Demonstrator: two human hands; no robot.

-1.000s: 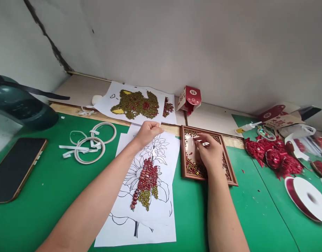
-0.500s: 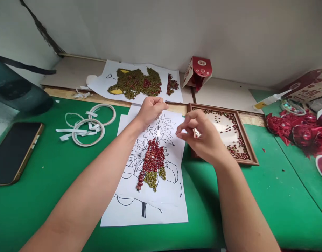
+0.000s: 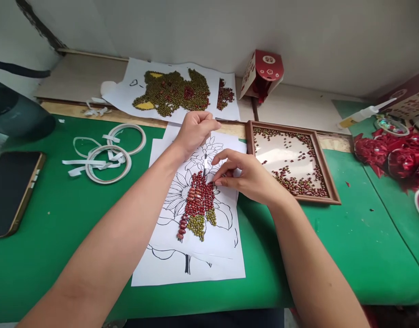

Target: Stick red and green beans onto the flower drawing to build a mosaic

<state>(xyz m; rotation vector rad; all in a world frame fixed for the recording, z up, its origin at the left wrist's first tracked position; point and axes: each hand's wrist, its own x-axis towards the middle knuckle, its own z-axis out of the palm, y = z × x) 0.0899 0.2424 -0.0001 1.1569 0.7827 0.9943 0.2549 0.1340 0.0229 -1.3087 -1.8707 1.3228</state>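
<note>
Sunflower line drawings on white paper (image 3: 223, 266) lie in front of me. Small red beans (image 3: 206, 196) cover part of a flower, with green beans (image 3: 196, 225) below them and a short row of larger speckled beans (image 3: 182, 228) at the lower left. Above the red patch is a small white strip (image 3: 206, 162). My left hand (image 3: 197, 132) is closed at the paper's top; whatever its curled fingers hold is hidden. My right hand (image 3: 242, 173) is at the red beans' upper right edge, thumb and a finger pinched together; anything between them is too small to make out.
To the right, a brown frame (image 3: 327, 182) holds loose red and green beans. Tape rings (image 3: 109, 180) and a phone (image 3: 14, 193) are on the left. Behind are a bean picture (image 3: 175, 93), a red box (image 3: 264, 70) and a glue bottle (image 3: 358, 117). Red decorations (image 3: 401, 157) sit far right.
My right hand has moved left and down from beside the frame to the edge of the red beans. My left hand stays at the paper's top. The view has shifted slightly.
</note>
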